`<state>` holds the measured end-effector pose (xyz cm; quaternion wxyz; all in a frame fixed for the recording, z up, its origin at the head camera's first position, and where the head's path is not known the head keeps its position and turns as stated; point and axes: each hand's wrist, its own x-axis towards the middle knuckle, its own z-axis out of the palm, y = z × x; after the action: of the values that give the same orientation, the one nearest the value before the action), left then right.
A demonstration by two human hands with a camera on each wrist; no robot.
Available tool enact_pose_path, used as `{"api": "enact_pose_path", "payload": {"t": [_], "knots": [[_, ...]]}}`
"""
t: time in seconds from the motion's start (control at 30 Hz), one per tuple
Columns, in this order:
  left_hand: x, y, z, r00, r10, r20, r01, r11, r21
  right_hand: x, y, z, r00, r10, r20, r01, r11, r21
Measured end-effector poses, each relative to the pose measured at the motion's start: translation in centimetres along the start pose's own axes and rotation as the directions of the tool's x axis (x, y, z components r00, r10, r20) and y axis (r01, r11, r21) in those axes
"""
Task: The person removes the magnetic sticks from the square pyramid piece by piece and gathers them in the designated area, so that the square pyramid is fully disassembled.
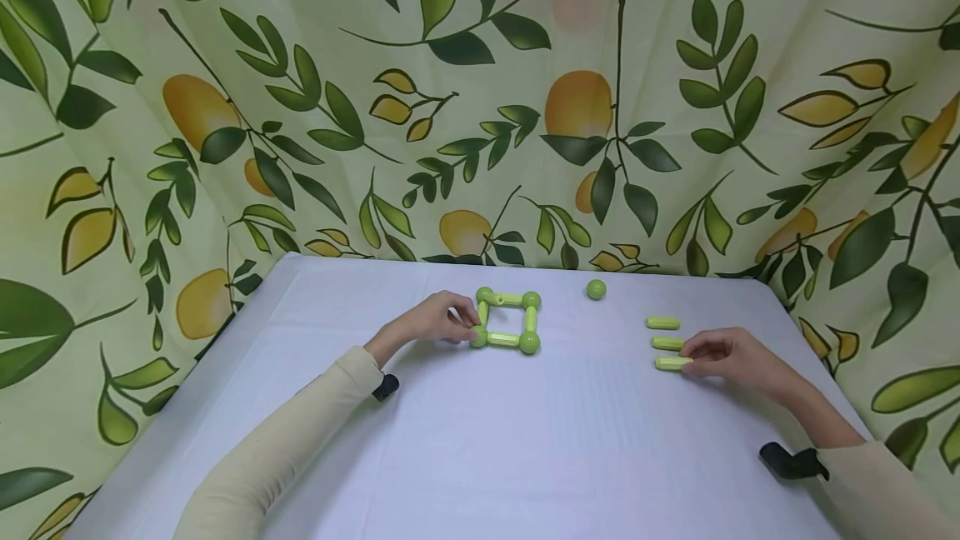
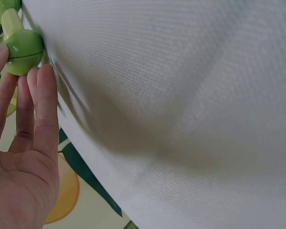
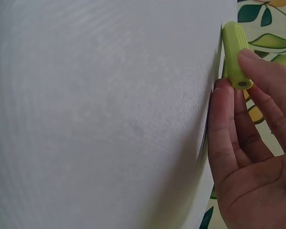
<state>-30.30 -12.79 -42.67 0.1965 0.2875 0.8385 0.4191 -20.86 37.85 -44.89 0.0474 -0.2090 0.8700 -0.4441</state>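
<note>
White-covered table (image 1: 480, 440) is stretching out here; beyond, patterned curtain (image 1: 450, 132) is hanging in soft folds, printed orange fruits (image 1: 579, 104), green leaves (image 1: 741, 73), yellow sprigs (image 1: 390, 109) spreading across.

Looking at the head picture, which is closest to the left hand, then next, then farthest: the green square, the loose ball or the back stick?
1. Green square: nearest; the left hand holds its near-left corner.
2. Loose ball: right of the square, toward the back.
3. Back stick: farthest, over on the right past the ball.
</note>
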Motion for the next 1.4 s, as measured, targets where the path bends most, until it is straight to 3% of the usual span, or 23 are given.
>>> {"api": "enact_pose_path", "payload": {"t": [0.4,0.7,0.9,1.07,1.4], "knots": [[0.0,-0.1,0.0,1.0,0.006,0.003,-0.006,1.0,0.006,0.2,-0.4,0.4,1.0,0.019,-0.005,-0.019,0.998,-0.059],[-0.1,0.4,-0.1,1.0,0.015,0.004,-0.015,1.0,0.027,0.2,-0.5,0.3,0.996,0.089,0.016,-0.088,0.994,-0.072],[-0.1,0.3,-0.1,1.0,-0.008,0.001,0.008,1.0,0.021,0.0,-0.7,-0.1,0.999,0.029,0.024,-0.026,0.996,-0.09],[0.1,0.2,0.0,1.0,0.01,0.001,-0.01,1.0,0.022,0.2,-0.8,-0.5,1.0,-0.015,0.017,0.016,0.996,-0.086],[0.1,0.0,0.4,1.0,0.025,0.0,-0.025,0.999,0.03,3.0,-2.2,0.4,0.999,-0.001,-0.04,0.0,1.0,-0.015]]}}
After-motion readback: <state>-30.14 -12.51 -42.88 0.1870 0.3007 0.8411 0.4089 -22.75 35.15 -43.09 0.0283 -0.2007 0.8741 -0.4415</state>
